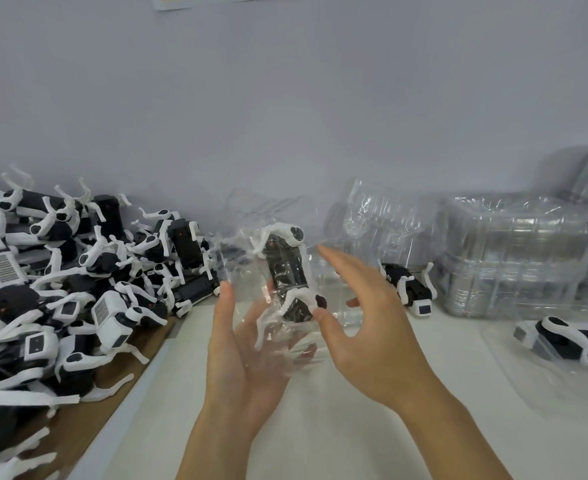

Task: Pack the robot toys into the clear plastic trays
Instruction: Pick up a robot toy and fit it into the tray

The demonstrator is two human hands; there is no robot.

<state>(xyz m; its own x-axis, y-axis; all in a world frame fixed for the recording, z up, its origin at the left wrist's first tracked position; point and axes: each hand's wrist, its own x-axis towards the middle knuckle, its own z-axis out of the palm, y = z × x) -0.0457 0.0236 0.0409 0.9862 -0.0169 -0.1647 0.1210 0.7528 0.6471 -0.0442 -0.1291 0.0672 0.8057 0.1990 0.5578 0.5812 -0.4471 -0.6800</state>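
Note:
In the middle of the view my left hand [237, 368] holds a clear plastic tray [238, 252] from below, thumb up along its left edge. A black-and-white robot toy [287, 271] lies lengthwise in this tray, its white legs folded. My right hand [365, 313] is beside the tray on the right with straight fingers, and its thumb touches the toy's near end. A big pile of loose robot toys [78, 289] fills the left side.
Stacks of empty clear trays [514, 258] stand at the back right against the wall. A robot toy [408, 284] lies in front of them, and another toy in a tray [569, 337] lies at the right edge. Brown cardboard [88, 420] sits under the pile on the white table [320, 427].

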